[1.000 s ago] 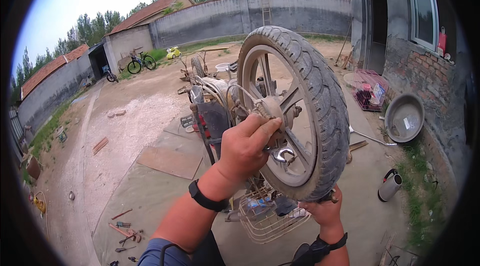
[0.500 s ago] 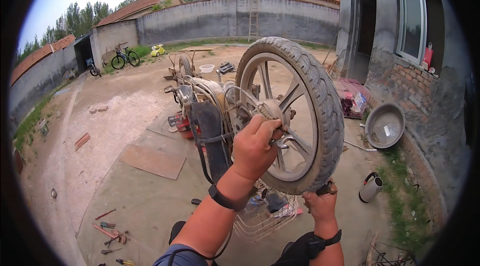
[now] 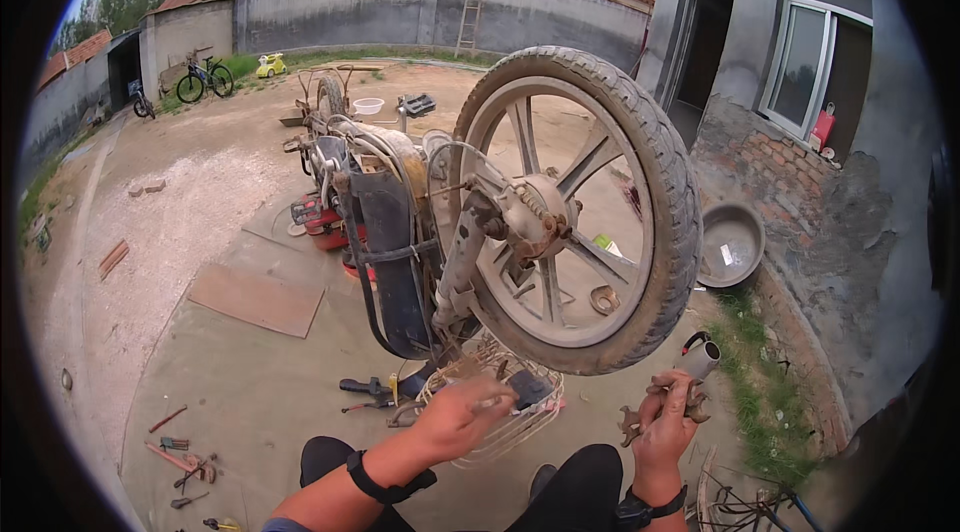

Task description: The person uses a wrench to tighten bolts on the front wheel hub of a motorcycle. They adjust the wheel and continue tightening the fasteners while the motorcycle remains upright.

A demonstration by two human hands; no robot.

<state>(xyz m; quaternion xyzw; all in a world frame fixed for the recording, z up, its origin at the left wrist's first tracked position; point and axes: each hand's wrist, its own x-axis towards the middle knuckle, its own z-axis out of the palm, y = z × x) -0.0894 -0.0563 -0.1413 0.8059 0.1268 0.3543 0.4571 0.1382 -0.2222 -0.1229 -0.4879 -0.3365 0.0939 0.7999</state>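
Note:
A motorcycle (image 3: 390,232) stands upside down in front of me, its wheel (image 3: 655,132) raised, with spokes, a dirty hub (image 3: 535,217) and a worn tyre. My left hand (image 3: 465,417) is below the hub, over the wire basket (image 3: 535,432); motion smears its fingers, so what they hold, if anything, is unclear. To the lower right of the tyre, my right hand (image 3: 665,427) is closed round rusty open-ended wrenches (image 3: 630,424), whose jaws stick out on both sides of the fingers. Neither hand touches the wheel.
Hand tools (image 3: 185,462) lie on the mat at lower left, near a brown board (image 3: 255,300). On the right are a grey kettle (image 3: 698,360), a large basin (image 3: 730,244) and a brick-footed house wall (image 3: 770,162). Metal rods (image 3: 760,507) lie at lower right.
My left hand has left the hub and dropped toward the basket. My right hand has moved from the tyre's underside, lower and further right, with the wrenches showing. The view has shifted.

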